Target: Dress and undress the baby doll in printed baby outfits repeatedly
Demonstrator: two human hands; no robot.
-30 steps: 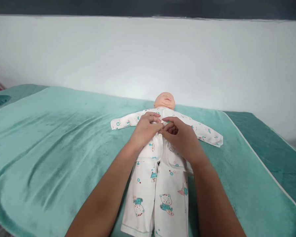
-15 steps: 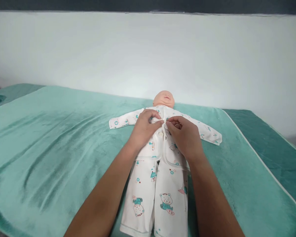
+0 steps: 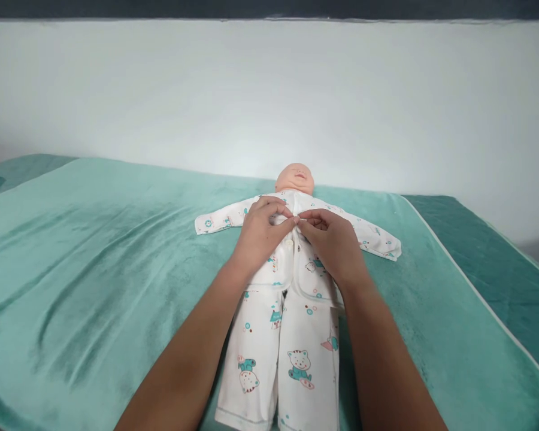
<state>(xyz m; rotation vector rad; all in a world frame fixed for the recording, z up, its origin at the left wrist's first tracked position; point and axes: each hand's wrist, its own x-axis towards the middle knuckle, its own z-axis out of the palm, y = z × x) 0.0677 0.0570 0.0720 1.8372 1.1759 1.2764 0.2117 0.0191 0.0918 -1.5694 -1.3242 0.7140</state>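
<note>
A baby doll (image 3: 295, 177) lies on its back, dressed in a white printed jacket (image 3: 269, 272) and matching trousers (image 3: 303, 335). On the doll's chest, my left hand (image 3: 264, 230) pinches the jacket's front edge between thumb and index finger. From the other side my right hand (image 3: 332, 239) pinches the opposite front edge, its fingertips meeting those of the left. Whatever button lies between the fingertips is hidden. Just below them a white button (image 3: 289, 243) shows on the left front panel. Lower down, the two panels hang apart over the trousers.
A light green plush blanket (image 3: 117, 251) covers the surface under the doll, with folds at the left. Darker green cloth (image 3: 485, 257) shows along the right side. Behind the doll's head rises a white wall (image 3: 269, 102) with a dark band on top.
My fingertips have drawn closer together at the jacket's front opening. The loop visible between them before is now covered. The whole view has shifted slightly.
</note>
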